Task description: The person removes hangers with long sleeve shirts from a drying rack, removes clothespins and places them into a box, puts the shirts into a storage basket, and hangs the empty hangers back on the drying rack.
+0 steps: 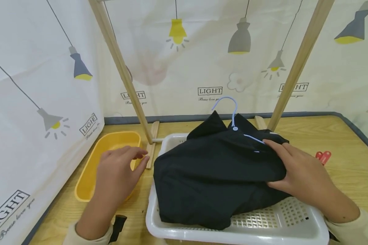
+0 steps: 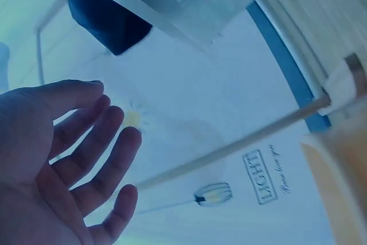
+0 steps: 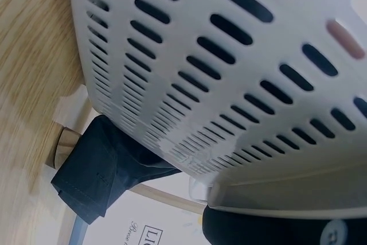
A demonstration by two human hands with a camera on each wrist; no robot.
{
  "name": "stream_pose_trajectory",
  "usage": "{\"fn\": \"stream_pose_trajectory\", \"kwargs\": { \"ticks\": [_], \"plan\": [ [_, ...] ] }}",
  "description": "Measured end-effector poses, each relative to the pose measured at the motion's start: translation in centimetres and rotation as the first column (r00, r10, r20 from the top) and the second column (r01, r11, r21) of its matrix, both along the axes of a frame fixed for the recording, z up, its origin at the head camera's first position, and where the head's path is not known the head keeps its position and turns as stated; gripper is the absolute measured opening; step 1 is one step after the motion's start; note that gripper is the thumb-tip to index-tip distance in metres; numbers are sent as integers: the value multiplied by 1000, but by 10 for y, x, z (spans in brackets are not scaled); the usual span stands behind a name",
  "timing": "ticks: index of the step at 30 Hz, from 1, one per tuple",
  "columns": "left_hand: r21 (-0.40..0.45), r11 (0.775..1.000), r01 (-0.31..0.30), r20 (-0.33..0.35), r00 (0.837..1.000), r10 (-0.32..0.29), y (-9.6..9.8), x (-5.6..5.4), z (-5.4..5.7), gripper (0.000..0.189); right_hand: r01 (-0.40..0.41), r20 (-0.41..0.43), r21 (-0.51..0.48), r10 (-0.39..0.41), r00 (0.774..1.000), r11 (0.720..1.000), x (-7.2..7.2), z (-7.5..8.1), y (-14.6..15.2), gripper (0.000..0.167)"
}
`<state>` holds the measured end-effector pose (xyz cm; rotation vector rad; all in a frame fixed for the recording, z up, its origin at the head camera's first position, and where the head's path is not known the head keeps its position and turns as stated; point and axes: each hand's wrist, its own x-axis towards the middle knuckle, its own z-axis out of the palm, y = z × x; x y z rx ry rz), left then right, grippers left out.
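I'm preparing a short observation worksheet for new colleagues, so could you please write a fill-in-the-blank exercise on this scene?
The black shirt rests across a basket that is ____ in colour.
Only the person's ____ hand grips the black shirt.
The tray beside the basket is ____ in colour.
The two tall posts look made of ____.

Missing words: white; right; yellow; wood.

Black shirt (image 1: 214,173), seemingly fastened at the collar (image 1: 214,123), lying across white basket (image 1: 239,234), blue hanger (image 1: 234,110) inside
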<state>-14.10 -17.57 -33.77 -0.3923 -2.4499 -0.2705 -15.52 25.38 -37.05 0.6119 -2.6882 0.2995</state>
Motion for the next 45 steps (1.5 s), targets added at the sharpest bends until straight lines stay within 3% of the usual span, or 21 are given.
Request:
{"fn": "stream_pose_trajectory", "kwargs": {
  "ticks": [10, 17, 23, 32, 39, 45],
  "plan": [
    [-105, 983, 151, -32, 987, -156, 29, -2, 33, 16, -16, -25, 1, 16, 1000, 1000, 1, 1, 0, 113],
    [-218, 942, 256, -30, 963, -268, 52, -6, 51, 8, -20, -24, -1, 20, 999, 1000, 1, 3, 1, 113],
    [-292, 904, 312, 28, 948, -318, 73, -17, 63, 7, -24, -42, 3, 24, 999, 1000, 0, 5, 1, 113],
    [-347, 870, 350, 164, 936, -311, 101, -33, 60, 12, -23, -13, -7, 23, 1000, 1000, 0, 3, 1, 113],
    [-404, 856, 323, 287, 933, -216, 117, -42, 51, 29, -27, 22, 2, 27, 999, 1000, 0, 1, 1, 113],
    [-439, 851, 289, 357, 925, -130, 126, -47, 46, 44, -29, -7, 0, 29, 1000, 1000, 1, 3, 1, 113]
  ]
}}
